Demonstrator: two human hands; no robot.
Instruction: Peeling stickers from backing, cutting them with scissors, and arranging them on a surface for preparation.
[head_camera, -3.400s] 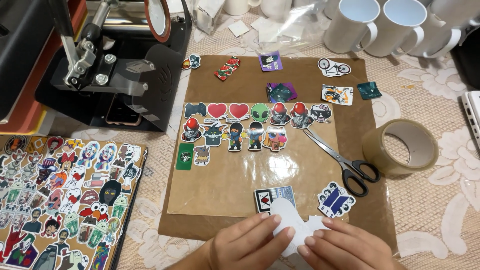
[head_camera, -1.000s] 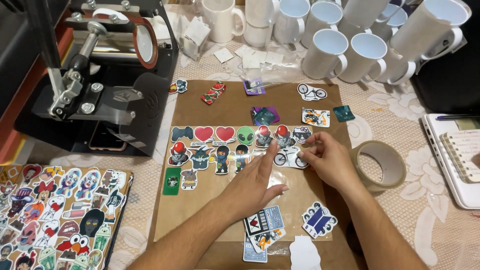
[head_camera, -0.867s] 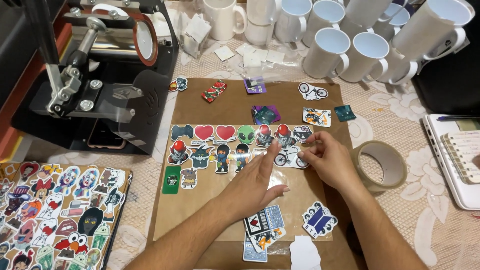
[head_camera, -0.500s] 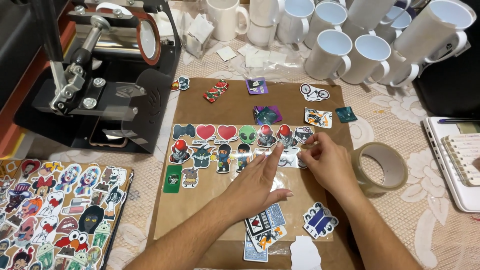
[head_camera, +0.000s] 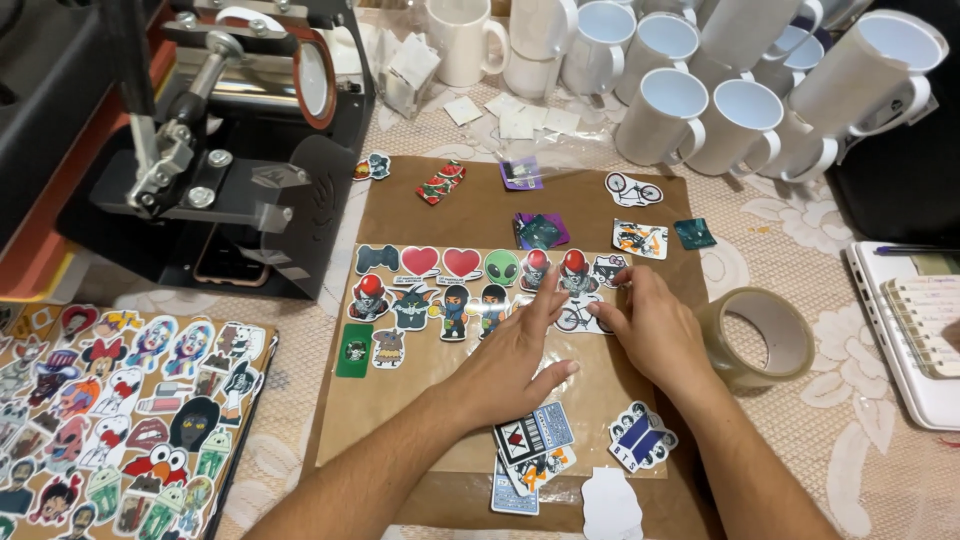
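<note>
My left hand (head_camera: 515, 355) lies flat, fingers spread, on a clear film sheet (head_camera: 420, 420) over brown paper (head_camera: 470, 205). Its fingertips press beside a bicycle sticker (head_camera: 580, 316). My right hand (head_camera: 650, 325) rests just right of that sticker, fingertips on its edge. Rows of colourful stickers, among them two red hearts (head_camera: 440, 263) and a green alien head (head_camera: 502, 267), lie stuck on the film above my hands. Neither hand grips anything.
A black mug press (head_camera: 230, 150) stands at the left. White mugs (head_camera: 700, 100) crowd the back right. A tape roll (head_camera: 755, 335) sits right of the paper, a notebook (head_camera: 925, 330) beyond it. A sticker-covered board (head_camera: 120, 410) lies front left. Loose stickers (head_camera: 530, 450) sit near me.
The scissors and my hands at the near edge from the oldest frame are gone; both hands now sit at the sticker row. Over the last second they barely shifted, pressing the bicycle sticker.
</note>
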